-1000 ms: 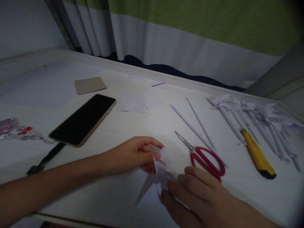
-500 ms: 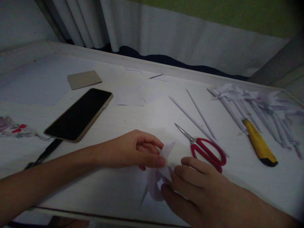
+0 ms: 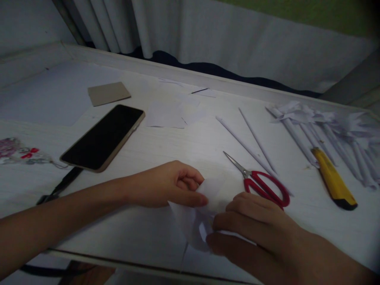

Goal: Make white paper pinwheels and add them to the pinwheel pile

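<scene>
A white paper pinwheel [image 3: 185, 221], with cut and curved flaps, is held up between my two hands near the table's front edge. My left hand [image 3: 178, 186] pinches its upper part between thumb and curled fingers. On the other side, my right hand [image 3: 252, 225] grips its lower right part with thumb and forefinger; the fingertips are partly hidden. Just beyond my right hand lie red-handled scissors [image 3: 265, 186], their blades pointing up and left. Behind them rest two thin rolled paper sticks [image 3: 242, 138].
A phone [image 3: 103, 136] lies at left, with a beaded charm [image 3: 29, 152] by it. Behind are a cardboard piece [image 3: 109, 94] and paper squares [image 3: 166, 113]. At right, a yellow cutter [image 3: 334, 180] lies beside several paper pinwheels on sticks [image 3: 329, 130].
The paper has turned in my hands; a pointed flap now sticks out to the left below my left thumb. The whole view has shifted slightly.
</scene>
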